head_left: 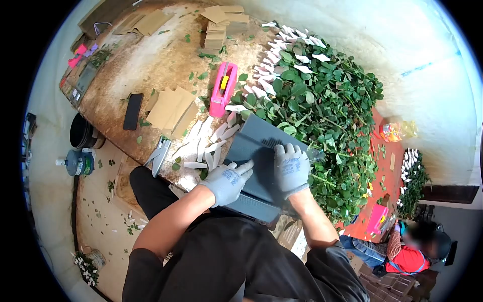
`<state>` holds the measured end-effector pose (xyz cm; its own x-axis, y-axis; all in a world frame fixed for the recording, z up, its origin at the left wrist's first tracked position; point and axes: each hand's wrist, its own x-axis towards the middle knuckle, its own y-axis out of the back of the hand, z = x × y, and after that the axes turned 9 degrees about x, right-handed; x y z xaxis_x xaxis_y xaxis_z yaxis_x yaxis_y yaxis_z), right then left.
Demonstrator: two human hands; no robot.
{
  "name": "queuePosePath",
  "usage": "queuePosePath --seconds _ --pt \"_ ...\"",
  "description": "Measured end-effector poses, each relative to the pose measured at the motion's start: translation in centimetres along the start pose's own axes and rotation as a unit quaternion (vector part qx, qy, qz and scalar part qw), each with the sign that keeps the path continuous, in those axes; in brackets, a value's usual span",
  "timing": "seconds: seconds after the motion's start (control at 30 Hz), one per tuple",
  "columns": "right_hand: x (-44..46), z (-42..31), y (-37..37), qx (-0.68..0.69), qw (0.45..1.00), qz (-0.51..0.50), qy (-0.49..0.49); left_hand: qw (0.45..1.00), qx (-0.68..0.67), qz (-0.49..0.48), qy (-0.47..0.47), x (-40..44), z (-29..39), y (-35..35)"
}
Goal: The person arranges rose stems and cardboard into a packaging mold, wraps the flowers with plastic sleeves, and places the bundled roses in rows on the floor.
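A dark grey flat board (259,163) lies tilted at the table's front edge, close to my body. My left hand (225,184), in a grey glove, rests on its lower left part with the fingers stretched out. On its right side lies my gloved right hand (292,170), palm down with the fingers apart. White paper-like sleeves (209,146) are scattered left of the board. To the right, leafy green stems (327,110) are heaped, with white-wrapped heads (274,55) along their far left side. Whatever is under the board is hidden.
Left on the table are a stapler (161,155), cardboard sheets (172,111), a phone (133,111) and a pink tape dispenser (224,89). A cardboard stack (215,38) stands farther back. Another person in red (405,259) sits at the lower right. A water jug (79,163) stands left.
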<state>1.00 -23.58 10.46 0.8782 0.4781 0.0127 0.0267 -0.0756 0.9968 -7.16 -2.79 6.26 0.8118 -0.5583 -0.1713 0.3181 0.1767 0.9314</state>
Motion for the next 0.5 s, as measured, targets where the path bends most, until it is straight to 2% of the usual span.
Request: queuePosePath --seconds 0.07,0.1,0.13,0.2,0.27,0.33,0.4,0.43,0.5 --pt "-0.7 -1.0 -0.5 0.027 0.995 0.099 0.017 0.998 0.026 -0.051 0.006 0.7 -0.2 0.5" --pt "-1.0 -1.8 -0.6 0.044 0.981 0.181 0.051 0.998 0.023 -0.054 0.004 0.9 0.0 0.5" --pt "-1.3 -2.7 -0.3 0.074 0.978 0.18 0.077 0.996 0.055 -0.073 0.005 1.2 0.2 0.4" --pt "-1.9 -4.6 -0.2 0.12 0.976 0.095 0.158 0.992 0.088 -0.093 0.003 1.3 0.2 0.1" --pt "-2.1 -5.7 -2.6 0.173 0.973 0.043 0.145 0.992 0.083 -0.092 0.024 1.3 -0.2 -1.7" --pt "-1.8 -5.2 -4.8 0.132 0.984 0.041 0.108 0.99 0.073 -0.093 0.076 1.4 -0.1 -2.0" --pt "-1.3 -4.3 -5.6 0.04 0.991 0.021 0.127 0.994 0.059 -0.093 0.011 1.1 0.1 0.7" --pt "-1.1 -4.2 -5.5 0.047 0.993 -0.043 0.102 0.994 0.056 -0.095 0.01 1.0 0.0 0.5" --pt "-1.3 -3.9 -6.5 0.047 0.993 -0.027 0.106 0.997 -0.019 -0.071 0.026 1.0 -0.4 0.1"
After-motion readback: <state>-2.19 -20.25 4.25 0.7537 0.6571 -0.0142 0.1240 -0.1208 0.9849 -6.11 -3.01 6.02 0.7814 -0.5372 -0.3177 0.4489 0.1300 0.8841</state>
